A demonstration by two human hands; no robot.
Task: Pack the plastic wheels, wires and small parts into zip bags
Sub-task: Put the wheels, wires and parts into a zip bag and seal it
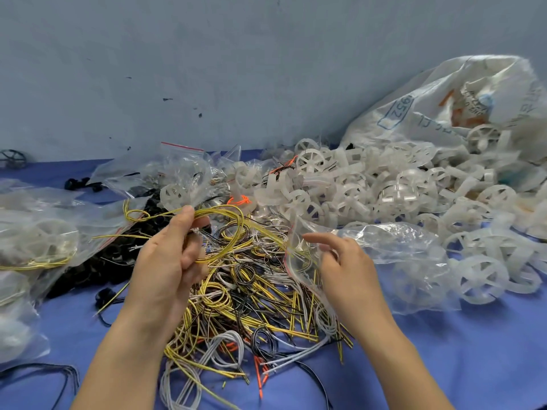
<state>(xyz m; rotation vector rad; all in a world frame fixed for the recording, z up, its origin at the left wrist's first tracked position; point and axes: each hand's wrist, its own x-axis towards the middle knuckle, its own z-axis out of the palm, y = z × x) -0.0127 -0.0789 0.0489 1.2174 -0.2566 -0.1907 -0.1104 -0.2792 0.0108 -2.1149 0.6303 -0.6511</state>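
My left hand (pixel 168 255) grips a looped bundle of yellow wires (pixel 225 220) above a tangled heap of yellow, white, black and orange wires (pixel 251 306). My right hand (pixel 343 261) holds the open mouth of a clear zip bag (pixel 393 255) that has white plastic wheels inside; the free ends of the yellow wires reach the bag's mouth. A large pile of loose white plastic wheels (pixel 370 184) lies behind and to the right.
Filled zip bags (pixel 38 241) lie at the left, more bags (pixel 177 176) at the back centre. A heap of small black parts (pixel 97 261) sits left of the wires. A big white sack (pixel 461 105) leans on the grey wall at the right. Blue cloth (pixel 444 365) covers the table.
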